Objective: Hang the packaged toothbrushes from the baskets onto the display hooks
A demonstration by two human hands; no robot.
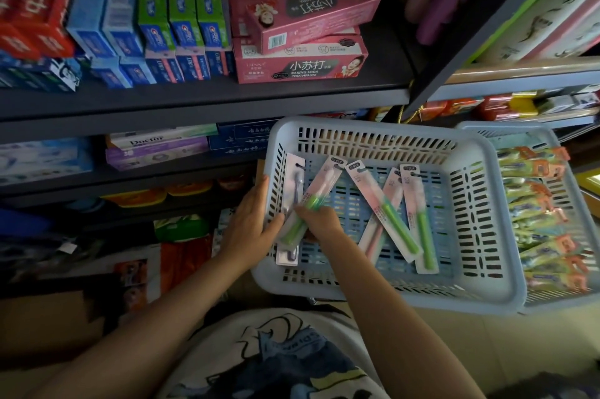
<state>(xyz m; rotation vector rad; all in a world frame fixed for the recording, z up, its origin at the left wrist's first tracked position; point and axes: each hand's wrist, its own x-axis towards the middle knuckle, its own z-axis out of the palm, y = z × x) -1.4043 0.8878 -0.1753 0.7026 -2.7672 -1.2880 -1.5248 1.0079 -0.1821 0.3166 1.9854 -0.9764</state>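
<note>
1. Nearest to the camera, both forearms reach forward and down from the person's body into the near left corner of the blue basket (496,203).
2. The right hand (319,221) has its fingers curled down and pinches the lower part of a green toothbrush pack (311,200), near the handle end.
3. The left hand (251,220) lies at the left wall of the basket, fingers nearly straight, touching the grey toothbrush pack (290,203) that leans there; it does not seem to grip it.
4. Three more toothbrush packs (394,213) lie loose on the basket floor, crossing each other, well apart from the hands.
5. I judge the packs light, flat and fairly stiff, with slippery plastic fronts; the best place to hold is the card edge, leaving the hang hole at the top free.
6. A second basket (552,223), just to the right, is full of other packs.
7. Farther back, shelves (201,99) carry toothpaste boxes (298,60). No display hooks are visible here.
</note>
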